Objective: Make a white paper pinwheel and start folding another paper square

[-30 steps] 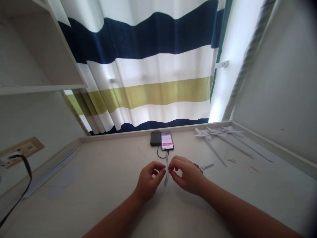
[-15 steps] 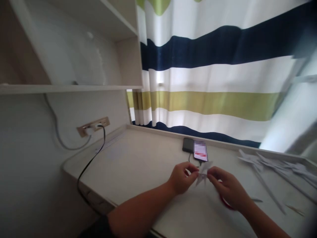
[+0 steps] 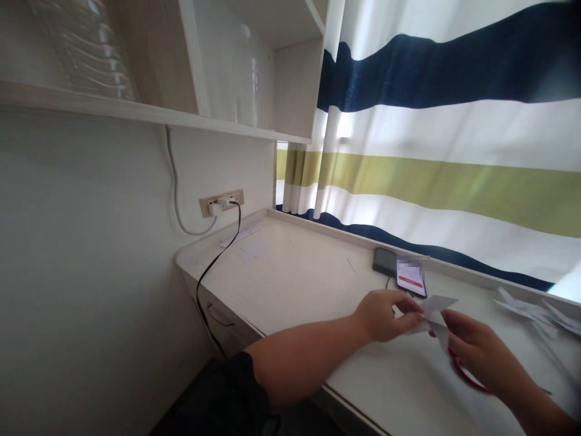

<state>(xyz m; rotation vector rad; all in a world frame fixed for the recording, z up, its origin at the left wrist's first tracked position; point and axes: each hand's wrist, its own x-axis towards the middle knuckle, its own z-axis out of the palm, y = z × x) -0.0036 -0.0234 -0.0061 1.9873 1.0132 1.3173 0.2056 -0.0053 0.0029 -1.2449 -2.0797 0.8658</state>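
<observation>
A small white paper pinwheel (image 3: pixel 437 307) with folded, pointed blades is held above the desk between both hands. My left hand (image 3: pixel 385 315) pinches it from the left with thumb and index finger. From the right, my right hand (image 3: pixel 483 348) grips its other side, fingers closed and partly hidden behind the blades. Under the right hand lie scissors with a red handle (image 3: pixel 467 375), mostly covered by the hand. Just beyond the paper rests a lit phone (image 3: pixel 411 277), beside a dark flat box (image 3: pixel 384 261).
More white paper pinwheels (image 3: pixel 526 312) on sticks lie at the desk's right. Paper pieces (image 3: pixel 254 249) are at the far left corner. A black cable (image 3: pixel 204 275) runs from the wall socket (image 3: pixel 209 208) over the desk edge. A shelf (image 3: pixel 254 124) overhangs the left; a striped curtain (image 3: pixel 431 133) hangs behind.
My view has swung left, so hands and desk items appear further right. The pinwheel has turned, showing its blades more broadly; both hands still hold it.
</observation>
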